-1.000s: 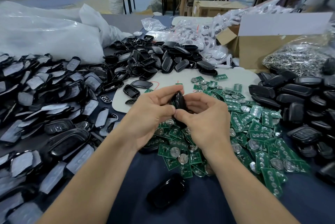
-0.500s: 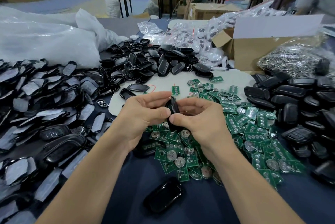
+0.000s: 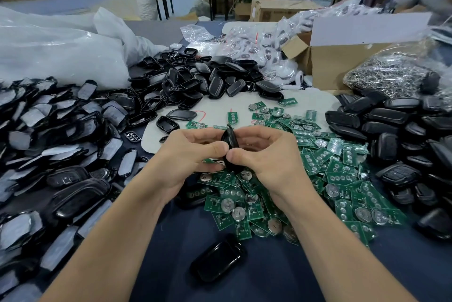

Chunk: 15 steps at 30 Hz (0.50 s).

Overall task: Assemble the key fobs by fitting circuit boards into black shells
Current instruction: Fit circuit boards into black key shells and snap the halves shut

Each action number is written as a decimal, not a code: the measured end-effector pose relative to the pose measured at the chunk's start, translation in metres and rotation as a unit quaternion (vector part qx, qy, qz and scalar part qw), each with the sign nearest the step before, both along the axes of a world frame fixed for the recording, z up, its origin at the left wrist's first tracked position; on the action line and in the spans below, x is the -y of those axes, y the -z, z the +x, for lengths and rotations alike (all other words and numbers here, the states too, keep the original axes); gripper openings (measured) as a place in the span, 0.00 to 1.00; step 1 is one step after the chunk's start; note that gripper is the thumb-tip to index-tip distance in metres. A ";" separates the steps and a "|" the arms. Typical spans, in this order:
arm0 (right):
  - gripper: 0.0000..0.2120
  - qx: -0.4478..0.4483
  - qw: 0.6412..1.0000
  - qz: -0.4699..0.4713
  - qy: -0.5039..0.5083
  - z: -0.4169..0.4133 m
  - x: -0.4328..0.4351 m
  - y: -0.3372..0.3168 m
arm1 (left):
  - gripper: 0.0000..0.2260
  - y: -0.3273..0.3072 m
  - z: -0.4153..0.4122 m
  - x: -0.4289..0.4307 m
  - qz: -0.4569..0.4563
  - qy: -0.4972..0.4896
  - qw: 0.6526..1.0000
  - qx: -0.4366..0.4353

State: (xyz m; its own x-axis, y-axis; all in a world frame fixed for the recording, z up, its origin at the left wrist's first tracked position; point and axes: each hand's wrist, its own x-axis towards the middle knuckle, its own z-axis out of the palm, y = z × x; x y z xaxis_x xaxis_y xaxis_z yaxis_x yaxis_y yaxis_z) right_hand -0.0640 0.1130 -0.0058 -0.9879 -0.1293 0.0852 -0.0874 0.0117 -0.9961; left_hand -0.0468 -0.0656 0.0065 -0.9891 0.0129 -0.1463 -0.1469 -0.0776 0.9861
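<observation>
Both hands met over the middle of the dark blue table (image 3: 269,274), closed together on one glossy black plastic key fob shell (image 3: 230,141). The left hand (image 3: 188,155) pinched it from its side with thumb on top and fingers curled beneath; the right hand (image 3: 266,155) mirrored that grip, its thumb tip touching the left thumb right at the shell's near edge. Neither hand was wide: each was narrowed down tight on the piece.

The shell stood on edge between them, its long axis running away from the person, the pointed far end poking up past the knuckles. Only that thin edge showed, so I could not tell whether a board already sat inside or whether two halves were being pressed shut. From the squeeze of the thumbs I would judge it a closing press, with both hands equally near and force needed across the seam, thumb against fingers.

Directly under and beyond the right hand lay the heap of green circuit boards with silver coin cells (image 3: 342,174), the nearest supply for that hand. Outward of the left hand sprawled a pile of black shells with grey film-covered faces (image 3: 49,130). Nearer the person than both hands, a single finished-looking black fob (image 3: 218,260) lay flat.
</observation>
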 end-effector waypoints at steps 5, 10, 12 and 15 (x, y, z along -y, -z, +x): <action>0.19 -0.012 1.000 -0.007 -0.025 -0.001 -0.002 -0.001 | 0.14 -0.001 0.002 0.000 -0.009 0.011 1.000 0.000; 0.17 0.007 0.999 -0.028 -0.030 0.000 -0.003 -0.004 | 0.11 -0.005 0.003 -0.001 -0.006 0.027 1.000 0.001; 0.16 0.042 0.996 -0.068 -0.037 0.000 -0.004 -0.005 | 0.14 -0.006 0.002 0.001 0.009 0.032 0.999 0.008; 0.14 0.076 0.992 -0.093 -0.030 0.000 -0.001 -0.007 | 0.07 -0.006 0.001 0.002 0.008 0.012 0.999 0.029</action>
State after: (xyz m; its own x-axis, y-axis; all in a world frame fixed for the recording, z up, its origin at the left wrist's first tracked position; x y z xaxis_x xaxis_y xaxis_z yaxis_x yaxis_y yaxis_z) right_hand -0.0640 0.1144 0.0013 -0.9824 -0.1834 -0.0369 0.0695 -0.1749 -0.9821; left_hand -0.0458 -0.0671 0.0130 -0.9783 0.0399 -0.2031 -0.2059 -0.0898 0.9744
